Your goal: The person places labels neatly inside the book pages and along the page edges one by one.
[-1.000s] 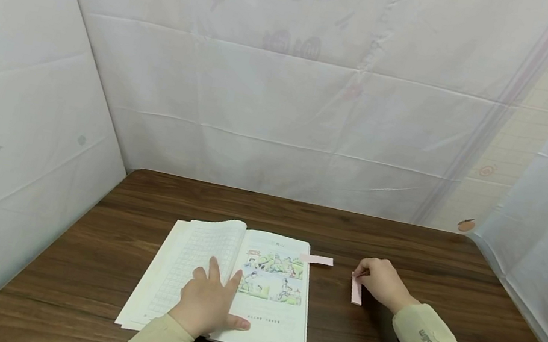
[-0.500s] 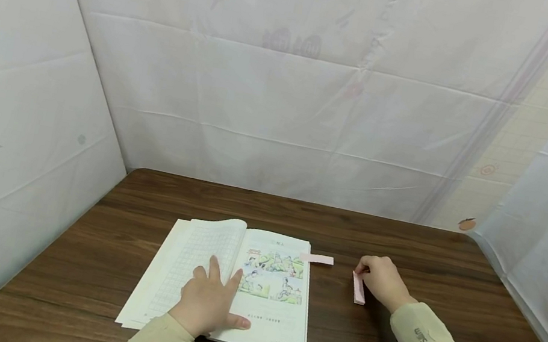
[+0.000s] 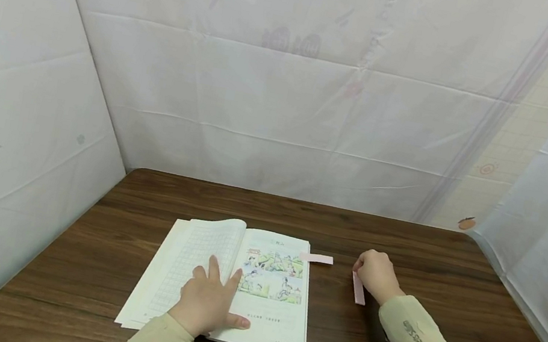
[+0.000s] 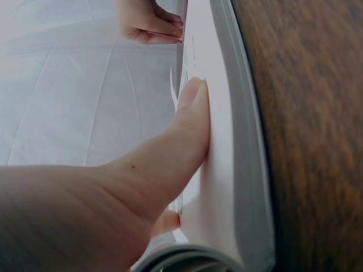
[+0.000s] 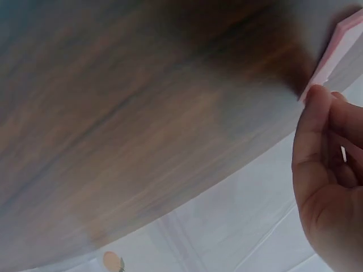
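Observation:
An open book (image 3: 261,331) with printed pictures on its right page lies on the table. My left hand (image 3: 207,300) rests spread across its middle fold, fingers straight, and its thumb (image 4: 190,122) presses on the right page in the left wrist view. To the right of the book my right hand (image 3: 378,275) pinches the far end of a narrow pink sticky note pad (image 3: 358,290) between thumb and fingertips. In the right wrist view the pad (image 5: 334,54) extends away from those fingertips. One pale pink sticky note (image 3: 319,259) sticks out from the right page's upper edge.
The dark wooden table (image 3: 87,260) carries the book left of centre. White patterned cloth (image 3: 276,98) hangs behind the table and along both sides.
The pad's near end has swung slightly right. My right hand has shifted a little up and left, its fingers more tucked under. The left hand and book stay still.

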Available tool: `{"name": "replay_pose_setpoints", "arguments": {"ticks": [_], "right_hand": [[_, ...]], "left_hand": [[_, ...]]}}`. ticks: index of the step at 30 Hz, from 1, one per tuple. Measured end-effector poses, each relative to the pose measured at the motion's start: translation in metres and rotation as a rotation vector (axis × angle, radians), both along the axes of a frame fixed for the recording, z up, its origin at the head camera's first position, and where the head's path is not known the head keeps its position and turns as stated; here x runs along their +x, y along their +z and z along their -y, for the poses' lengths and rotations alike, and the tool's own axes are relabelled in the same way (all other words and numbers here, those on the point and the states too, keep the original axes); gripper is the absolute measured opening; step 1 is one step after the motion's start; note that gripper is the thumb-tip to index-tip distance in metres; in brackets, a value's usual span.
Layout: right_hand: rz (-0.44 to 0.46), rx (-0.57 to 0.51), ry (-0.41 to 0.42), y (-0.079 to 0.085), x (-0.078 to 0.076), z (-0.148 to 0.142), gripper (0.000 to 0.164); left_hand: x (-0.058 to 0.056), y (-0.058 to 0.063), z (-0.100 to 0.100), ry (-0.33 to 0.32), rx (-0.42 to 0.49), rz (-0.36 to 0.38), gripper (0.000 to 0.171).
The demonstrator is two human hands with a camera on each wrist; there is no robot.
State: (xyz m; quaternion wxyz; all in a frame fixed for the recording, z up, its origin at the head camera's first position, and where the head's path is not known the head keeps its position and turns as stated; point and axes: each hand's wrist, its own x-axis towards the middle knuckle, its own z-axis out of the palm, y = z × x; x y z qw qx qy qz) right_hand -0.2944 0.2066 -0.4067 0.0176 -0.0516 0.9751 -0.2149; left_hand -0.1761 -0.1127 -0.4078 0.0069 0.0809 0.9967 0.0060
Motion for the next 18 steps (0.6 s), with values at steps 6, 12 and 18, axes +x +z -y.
{"name": "replay_pose_setpoints", "arguments": {"ticks": [6,12,18], "right_hand": [[-0.011,-0.017,-0.051,0.0019,0.0033,0.0021,0.018],[-0.076,0.004,-0.013,0.0014,0.0081,0.0023,0.016],[-0.117,0.035,0.017,-0.0043,0.0074,0.0012,0.015]], "left_hand": [[-0.0002,0.0000,-0.0004,0.001,0.002,0.003,0.100],[-0.0003,0.0007,-0.0002,0.003,0.004,0.004,0.100],[0.0000,0.0009,0.0001,0.001,-0.002,0.010,0.101]]}}
